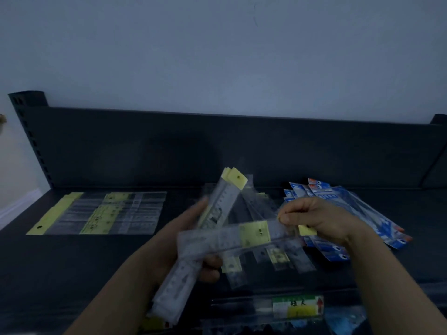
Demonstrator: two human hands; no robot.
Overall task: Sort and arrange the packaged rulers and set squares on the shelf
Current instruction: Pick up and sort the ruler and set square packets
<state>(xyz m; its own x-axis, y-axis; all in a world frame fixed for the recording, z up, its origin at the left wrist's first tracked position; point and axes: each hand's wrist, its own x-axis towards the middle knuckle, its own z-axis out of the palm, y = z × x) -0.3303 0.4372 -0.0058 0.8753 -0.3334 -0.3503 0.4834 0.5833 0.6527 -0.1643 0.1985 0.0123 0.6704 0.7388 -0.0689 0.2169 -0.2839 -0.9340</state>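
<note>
My left hand grips a stack of clear packaged rulers with yellow header cards, held tilted from lower left to upper right above the dark shelf. My right hand pinches one more packaged ruler with a yellow label, which lies crosswise over the stack. Under my hands several loose packaged rulers lie scattered on the shelf. The picture is dim and a little blurred.
A neat row of yellow-labelled ruler packs lies at the left of the shelf. Blue-and-white packs are fanned out at the right. A ruler with a green and yellow label lies near the front edge. The shelf's dark back panel rises behind.
</note>
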